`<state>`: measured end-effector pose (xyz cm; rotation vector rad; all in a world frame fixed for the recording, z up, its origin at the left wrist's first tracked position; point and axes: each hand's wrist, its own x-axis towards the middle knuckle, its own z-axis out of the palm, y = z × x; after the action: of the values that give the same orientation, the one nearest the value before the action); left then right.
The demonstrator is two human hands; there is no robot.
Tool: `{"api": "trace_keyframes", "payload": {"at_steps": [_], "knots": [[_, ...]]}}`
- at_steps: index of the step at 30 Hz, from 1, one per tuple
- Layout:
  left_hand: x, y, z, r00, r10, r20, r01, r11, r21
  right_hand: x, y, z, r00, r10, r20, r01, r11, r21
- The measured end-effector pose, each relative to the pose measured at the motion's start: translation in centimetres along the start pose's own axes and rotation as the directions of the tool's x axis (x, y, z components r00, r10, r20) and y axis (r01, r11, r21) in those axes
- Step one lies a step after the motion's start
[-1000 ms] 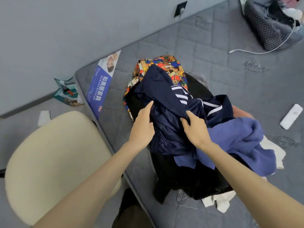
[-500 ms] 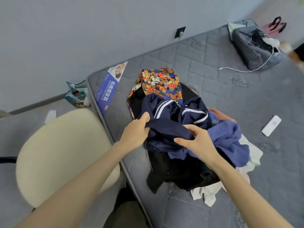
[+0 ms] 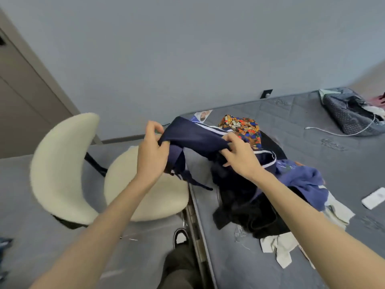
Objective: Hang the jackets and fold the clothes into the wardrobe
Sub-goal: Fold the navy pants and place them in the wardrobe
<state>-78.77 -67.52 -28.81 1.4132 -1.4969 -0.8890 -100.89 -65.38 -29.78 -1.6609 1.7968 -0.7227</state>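
A navy jacket with white stripes (image 3: 193, 136) is lifted off the pile and stretched between both hands. My left hand (image 3: 153, 151) grips its left end above the chair, and my right hand (image 3: 239, 157) grips it over the pile. Below lies a heap of clothes on the grey mattress (image 3: 302, 147): a black garment (image 3: 245, 207), a blue sweatshirt (image 3: 302, 180), a colourful patterned shirt (image 3: 242, 127) and a white piece (image 3: 279, 249). No wardrobe is in view.
A cream chair (image 3: 62, 167) stands left of the mattress edge. A white remote (image 3: 374, 198) lies at the right. A dark dotted bag (image 3: 350, 113) and a white cable (image 3: 337, 133) lie at the far right. A door (image 3: 23, 97) is at the left; my shoe (image 3: 180, 237) is below.
Both hands have lifted the navy jacket up and to the left, off the pile. The view has swung up and left, showing the chair back and the door.
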Motion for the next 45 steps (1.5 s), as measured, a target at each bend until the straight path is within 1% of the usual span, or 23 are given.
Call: {"api": "trace_keyframes", "payload": {"at_steps": [1,3,6,9,12,14,16,18,21,23,26,27,29,30,31,32,34,36,38,40,42,43,45], "knots": [[-0.4,0.5,-1.8,0.999,-0.039,-0.009,0.039,0.999,-0.004,-0.3,-2.5,-0.3,1.0,-0.002,-0.013,0.004,0.987,0.16],[-2.0,1.0,-5.1,0.997,-0.059,-0.041,0.064,0.99,0.128,-0.8,-7.5,-0.7,1.0,-0.005,-0.011,0.009,0.912,0.411],[-6.2,1.0,-8.3,0.998,-0.004,-0.066,0.02,0.968,0.251,-1.8,-14.3,-0.1,0.998,-0.012,0.063,-0.028,0.803,0.595],[-10.0,0.1,-10.4,0.979,-0.109,0.175,0.065,0.968,0.242,-3.1,-19.7,0.6,0.995,0.032,0.095,-0.091,0.675,0.732],[-12.2,-1.5,-12.6,0.893,-0.281,0.35,0.154,0.924,0.349,-4.0,-23.9,1.5,0.982,0.066,0.178,-0.187,0.501,0.845],[-12.8,-2.2,-14.2,0.911,-0.311,0.272,0.209,0.915,0.346,-4.3,-26.2,2.2,0.963,0.102,0.249,-0.269,0.362,0.892],[-12.7,-2.5,-16.2,0.947,-0.305,0.105,0.266,0.923,0.277,-4.5,-28.2,2.9,0.938,0.117,0.325,-0.343,0.199,0.918],[-11.7,-2.5,-18.6,0.958,-0.287,0.001,0.279,0.933,0.227,-4.4,-30.0,3.4,0.93,0.071,0.362,-0.368,0.133,0.92],[-10.2,-2.4,-22.3,0.945,-0.326,-0.034,0.322,0.9,0.293,-4.5,-31.7,4.4,0.931,-0.012,0.365,-0.355,0.198,0.913],[-9.3,-2.1,-24.3,0.918,-0.397,-0.011,0.395,0.911,0.121,-4.2,-31.6,5.0,0.935,-0.002,0.355,-0.336,0.321,0.885],[-7.8,-0.1,-26.3,0.872,-0.486,0.063,0.481,0.827,-0.29,-5.1,-30.4,6.1,0.928,-0.024,0.372,-0.239,0.726,0.644],[-7.0,0.8,-26.8,0.871,-0.485,0.081,0.475,0.787,-0.394,-5.9,-30.0,6.5,0.891,-0.092,0.445,-0.171,0.84,0.516],[-5.7,2.7,-27.2,0.855,-0.504,0.126,0.489,0.698,-0.523,-7.4,-29.0,7.2,0.708,-0.226,0.669,0.007,0.949,0.314],[-5.2,3.6,-27.1,0.837,-0.523,0.161,0.512,0.643,-0.57,-8.0,-28.6,7.5,0.619,-0.257,0.742,0.069,0.959,0.275],[-4.7,4.2,-26.8,0.822,-0.535,0.197,0.533,0.597,-0.599,-8.6,-28.4,7.7,0.585,-0.268,0.765,0.087,0.959,0.269],[-4.6,4.8,-26.5,0.816,-0.526,0.239,0.547,0.57,-0.613,-9.1,-28.3,7.9,0.613,-0.291,0.735,0.09,0.949,0.301],[-4.6,6.1,-26.1,0.832,-0.444,0.333,0.544,0.534,-0.647,-9.6,-28.2,8.4,0.757,-0.337,0.561,0.103,0.908,0.406],[-4.5,7.0,-25.7,0.849,-0.332,0.411,0.528,0.537,-0.658,-9.7,-28.1,8.8,0.902,-0.278,0.33,0.09,0.869,0.487],[-4.6,7.4,-25.7,0.845,-0.246,0.475,0.518,0.596,-0.614,-9.2,-27.8,9.0,0.973,-0.172,0.155,0.064,0.842,0.535],[-4.9,7.3,-25.8,0.797,-0.145,0.587,0.514,0.673,-0.531,-8.6,-27.9,8.7,0.99,-0.124,0.063,0.067,0.823,0.564],[-5.4,6.6,-25.7,0.732,-0.015,0.682,0.425,0.792,-0.439,-8.0,-28.2,7.8,0.993,-0.115,-0.013,0.102,0.81,0.578],[-5.7,6.0,-25.6,0.715,0.004,0.699,0.37,0.847,-0.382,-7.8,-28.4,7.3,0.99,-0.132,-0.046,0.134,0.805,0.578],[-6.4,4.7,-25.3,0.748,-0.027,0.663,0.265,0.928,-0.262,-7.1,-28.8,6.2,0.982,-0.175,-0.071,0.183,0.795,0.579]]}}
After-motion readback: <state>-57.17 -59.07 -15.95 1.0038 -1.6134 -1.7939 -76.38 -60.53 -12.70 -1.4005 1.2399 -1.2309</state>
